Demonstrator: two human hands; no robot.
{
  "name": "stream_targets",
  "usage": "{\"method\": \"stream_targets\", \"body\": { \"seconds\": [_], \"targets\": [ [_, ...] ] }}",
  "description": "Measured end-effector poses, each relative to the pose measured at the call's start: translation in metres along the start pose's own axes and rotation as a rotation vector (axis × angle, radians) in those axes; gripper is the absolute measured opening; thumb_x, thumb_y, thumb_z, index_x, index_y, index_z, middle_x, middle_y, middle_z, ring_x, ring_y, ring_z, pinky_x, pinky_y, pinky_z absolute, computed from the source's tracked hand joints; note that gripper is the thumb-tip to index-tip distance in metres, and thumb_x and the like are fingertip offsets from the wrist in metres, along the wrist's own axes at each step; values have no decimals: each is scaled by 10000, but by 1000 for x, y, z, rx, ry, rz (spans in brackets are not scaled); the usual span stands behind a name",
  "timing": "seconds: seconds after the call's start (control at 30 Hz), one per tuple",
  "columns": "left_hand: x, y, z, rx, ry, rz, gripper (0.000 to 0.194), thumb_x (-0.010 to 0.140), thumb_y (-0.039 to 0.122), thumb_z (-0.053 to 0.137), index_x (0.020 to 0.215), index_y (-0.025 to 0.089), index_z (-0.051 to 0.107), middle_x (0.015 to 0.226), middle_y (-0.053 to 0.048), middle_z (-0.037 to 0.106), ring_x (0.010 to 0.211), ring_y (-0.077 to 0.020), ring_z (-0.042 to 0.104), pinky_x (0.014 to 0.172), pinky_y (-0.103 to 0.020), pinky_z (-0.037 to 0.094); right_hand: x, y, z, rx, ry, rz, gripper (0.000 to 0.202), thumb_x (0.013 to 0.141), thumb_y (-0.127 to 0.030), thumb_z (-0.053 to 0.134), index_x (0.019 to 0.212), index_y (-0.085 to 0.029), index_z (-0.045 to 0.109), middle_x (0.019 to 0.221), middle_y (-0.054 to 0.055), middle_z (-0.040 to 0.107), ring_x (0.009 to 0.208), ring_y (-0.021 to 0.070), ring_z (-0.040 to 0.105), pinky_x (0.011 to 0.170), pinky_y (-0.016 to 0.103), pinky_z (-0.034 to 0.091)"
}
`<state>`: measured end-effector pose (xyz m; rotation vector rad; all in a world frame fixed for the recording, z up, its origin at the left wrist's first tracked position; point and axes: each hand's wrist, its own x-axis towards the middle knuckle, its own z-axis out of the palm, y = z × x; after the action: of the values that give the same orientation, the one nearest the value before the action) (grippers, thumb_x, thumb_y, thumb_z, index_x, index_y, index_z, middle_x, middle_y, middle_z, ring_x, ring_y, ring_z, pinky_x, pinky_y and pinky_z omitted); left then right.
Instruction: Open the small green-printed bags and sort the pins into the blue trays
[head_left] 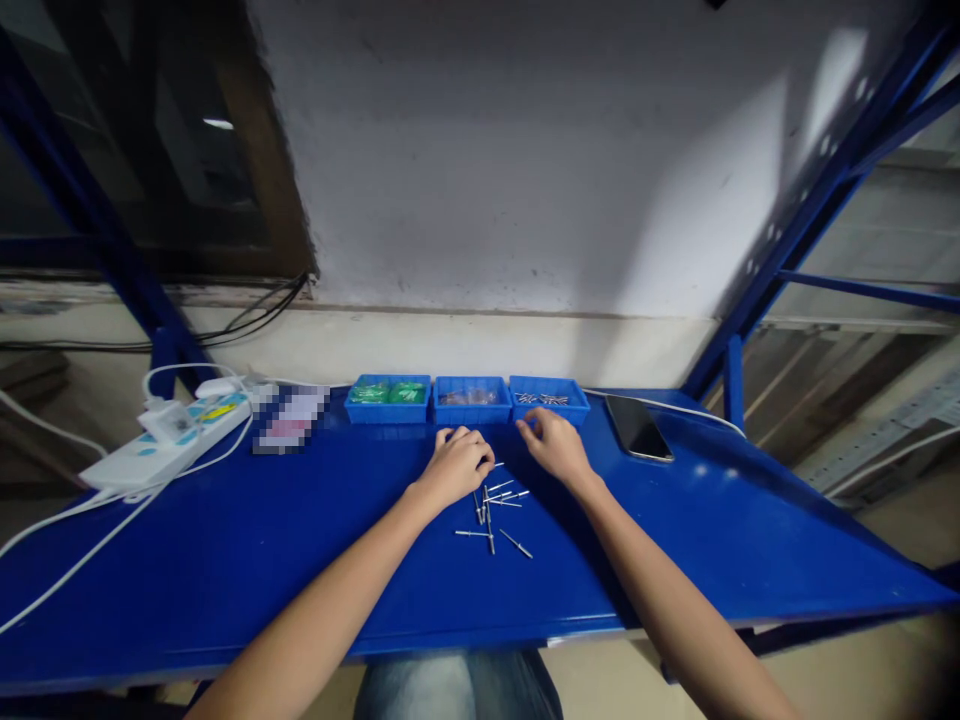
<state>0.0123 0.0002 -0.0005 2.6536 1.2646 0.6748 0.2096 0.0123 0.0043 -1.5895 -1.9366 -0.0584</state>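
Observation:
A loose pile of silver blind rivets (489, 505) lies on the blue table in front of me. My left hand (456, 462) is at the pile's upper left, its fingers curled down. One thin rivet pin (499, 464) shows at its fingertips; whether it is held or only lies there I cannot tell. My right hand (555, 442) is just in front of the right blue bin (559, 413), fingers bent, thumb and forefinger slightly apart, nothing visible between them. More small silver rivets (551, 399) lie in that bin, partly behind the hand.
A middle bin (471, 413) holds clear bags, and a left bin (388, 413) holds green-and-clear packets. A phone (639, 428) lies to the right. A white power strip (161, 448) with cables and a blurred-out card (292, 420) are at left. Blue frame posts flank the table; a wall stands behind.

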Motion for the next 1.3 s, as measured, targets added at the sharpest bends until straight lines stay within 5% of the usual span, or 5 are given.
{"method": "stream_targets", "body": {
  "seconds": [0.23,0.67,0.97,1.13,1.3],
  "targets": [
    [-1,-15,1,-85,19,-89,111,839,176,501,809,202,605,880,-53,644,939,-244,514,900,-430,300,-13,-28,7,161,-195,-271,155,845,-275,540,979,-204,576,765,7,579,697,135,530,627,232,374],
    [9,-19,-3,-315,18,-137,392,921,335,311,771,166,632,728,-32,655,717,-168,584,695,-261,412,-12,-31,2,30,-119,-429,154,926,-273,426,861,-196,543,808,41,604,775,151,558,678,237,381],
    [-7,3,-10,-126,-124,22,157,769,395,614,828,255,653,885,-3,644,934,-218,549,910,-406,312,10,11,-30,57,698,27,257,932,-322,321,921,-156,516,674,43,589,593,161,552,587,258,379],
    [-7,1,-7,-27,-109,47,112,844,222,518,804,229,623,885,-8,631,939,-203,531,945,-457,256,10,12,-26,-56,288,116,262,882,-405,464,981,-181,557,691,22,606,620,167,559,560,246,324],
    [-1,-15,-1,-235,1,-34,102,869,203,473,891,218,571,892,-10,653,891,-182,562,846,-337,386,-9,-15,-3,148,-113,-190,204,889,-359,475,981,-202,567,745,11,596,664,136,544,605,229,352]
  ]
}}
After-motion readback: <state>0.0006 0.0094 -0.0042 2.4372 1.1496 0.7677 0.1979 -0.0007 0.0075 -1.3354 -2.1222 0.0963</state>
